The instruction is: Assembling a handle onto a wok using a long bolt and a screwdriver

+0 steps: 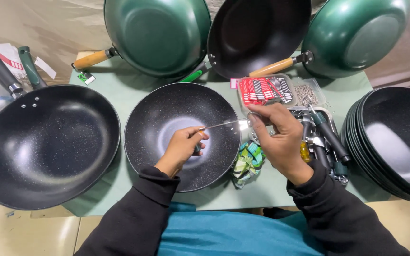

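A black speckled wok pan (167, 114) without a handle lies on the green table in front of me. My left hand (182, 147) hovers over its bowl, gripping a screwdriver (219, 125) by its green handle, with the metal shaft pointing right. My right hand (278, 135) is at the pan's right rim, fingers pinched around the screwdriver's tip and a small metal part; I cannot make out that part.
A larger black pan (48, 142) with a green handle lies at left. Three pans lean at the back: green (157, 33), black (257, 33), green (357, 33). A stack of black pans (395, 142) is at right. Nearby: a box of red labels (264, 90), screws (305, 94), a tool tray (326, 137), folded tags (247, 163).
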